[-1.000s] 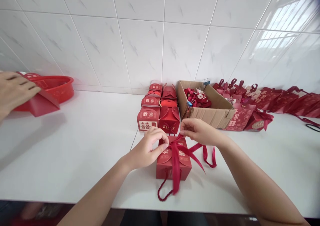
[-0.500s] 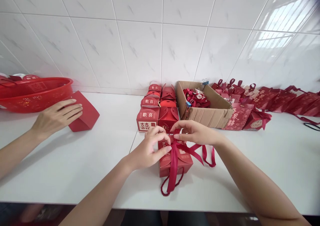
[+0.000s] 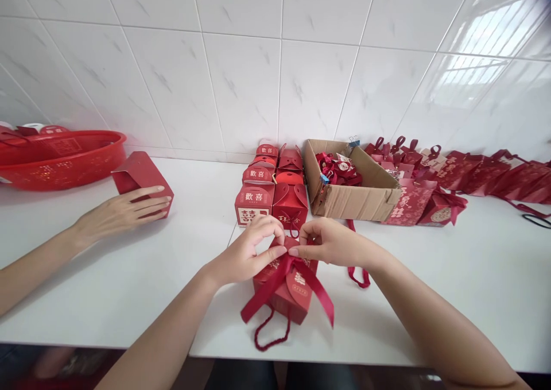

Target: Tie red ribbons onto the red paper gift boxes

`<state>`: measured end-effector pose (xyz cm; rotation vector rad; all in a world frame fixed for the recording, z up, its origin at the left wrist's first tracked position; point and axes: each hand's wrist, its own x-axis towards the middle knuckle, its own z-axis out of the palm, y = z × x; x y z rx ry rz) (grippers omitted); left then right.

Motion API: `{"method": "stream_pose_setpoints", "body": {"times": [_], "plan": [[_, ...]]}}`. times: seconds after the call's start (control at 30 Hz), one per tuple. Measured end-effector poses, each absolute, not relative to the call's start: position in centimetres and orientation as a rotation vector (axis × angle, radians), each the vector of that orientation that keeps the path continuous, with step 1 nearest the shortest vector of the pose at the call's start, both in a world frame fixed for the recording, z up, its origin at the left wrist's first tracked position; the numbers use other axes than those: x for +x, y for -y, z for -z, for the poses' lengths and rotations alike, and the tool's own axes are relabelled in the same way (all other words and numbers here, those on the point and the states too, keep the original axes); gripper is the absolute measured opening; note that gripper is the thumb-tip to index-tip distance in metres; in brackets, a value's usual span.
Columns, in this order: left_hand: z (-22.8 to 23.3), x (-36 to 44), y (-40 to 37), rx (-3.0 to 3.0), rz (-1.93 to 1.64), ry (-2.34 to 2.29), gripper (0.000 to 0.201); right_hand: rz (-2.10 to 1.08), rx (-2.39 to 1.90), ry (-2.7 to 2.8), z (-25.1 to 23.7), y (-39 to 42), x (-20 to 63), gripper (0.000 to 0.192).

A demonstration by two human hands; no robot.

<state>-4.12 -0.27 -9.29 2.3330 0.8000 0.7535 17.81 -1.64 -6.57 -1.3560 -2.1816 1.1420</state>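
- The left hand [image 3: 247,252] and the right hand [image 3: 329,243] are both pinching the ribbon [image 3: 287,272] with closed fingertips, on top of the small red gift box [image 3: 284,289]; the two hands are almost touching.
- The ribbon could be slipping out of the pinch, because it looks smooth and the grip is only at the fingertips; then the knot would be coming loose.
- The box is sitting near the table [image 3: 129,286] edge, at 6 o'clock from the row of boxes [image 3: 271,186]; a strong pull toward the person could be dragging it off, I think.
- The box is turned a little, one corner is pointing to the person; two ribbon tails are hanging to 7 and 5 o'clock; a cord handle [image 3: 269,335] is lying at 6 o'clock.
- At 9 o'clock, another person's hand [image 3: 124,212] is resting on a red box [image 3: 142,174].
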Motion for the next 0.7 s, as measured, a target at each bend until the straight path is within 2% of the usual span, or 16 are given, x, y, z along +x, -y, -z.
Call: {"method": "stream_pose_setpoints", "body": {"times": [0.3,0.53,0.7], "plan": [[9.0,-4.8,-0.4,2.307,-0.654,-0.686,0.012,-1.286,-1.283,2.324,5.8,2.2,17.7,0.026],[9.2,-5.2,-0.4,2.251,-0.670,-0.620,0.017,-1.388,-1.249,2.232,5.4,1.7,18.3,0.035],[9.4,-4.9,-0.2,2.222,-0.664,-0.621,0.004,-1.481,-1.177,2.208,5.4,1.6,18.1,0.038]]}}
